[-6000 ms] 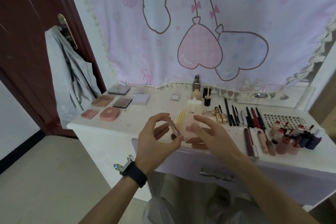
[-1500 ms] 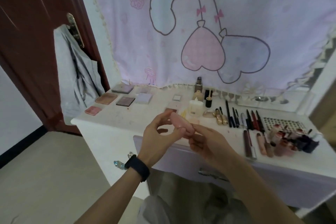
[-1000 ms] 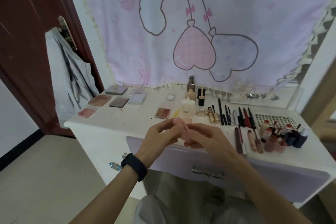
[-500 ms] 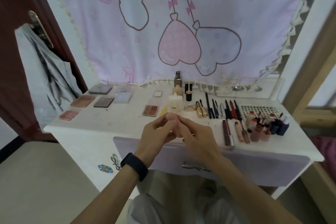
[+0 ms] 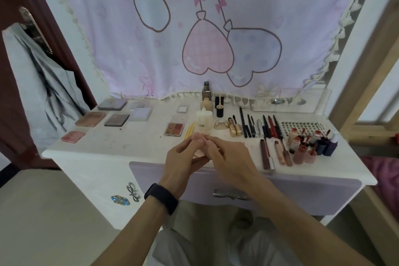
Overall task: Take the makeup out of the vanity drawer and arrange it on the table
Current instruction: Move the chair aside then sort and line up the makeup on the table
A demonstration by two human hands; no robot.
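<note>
My left hand (image 5: pixel 183 162) and my right hand (image 5: pixel 231 162) meet over the front edge of the white vanity table (image 5: pixel 121 147). Their fingers are curled together round a small pink compact (image 5: pixel 199 154), of which only a sliver shows. Makeup lies in groups on the table. Flat palettes (image 5: pixel 116 120) sit at the left and a four-pan palette (image 5: pixel 174 129) near the middle. A cream bottle (image 5: pixel 204 122) stands behind my hands. Pencils (image 5: pixel 259 127), lip tubes (image 5: pixel 278 153) and small bottles (image 5: pixel 311 144) are at the right. The lilac drawer front (image 5: pixel 302 192) is below my wrists.
A pink cartoon curtain (image 5: pixel 216 28) hangs behind the table. At the left, a grey garment (image 5: pixel 38 84) hangs on a brown door. A wooden frame (image 5: pixel 367 71) stands at the right. Two brooches (image 5: pixel 121 201) are on the cabinet front.
The round pink compact was plainly visible in my left fingers 1.5 s ago. Both hands have since closed over it and my view has swung to the right.
</note>
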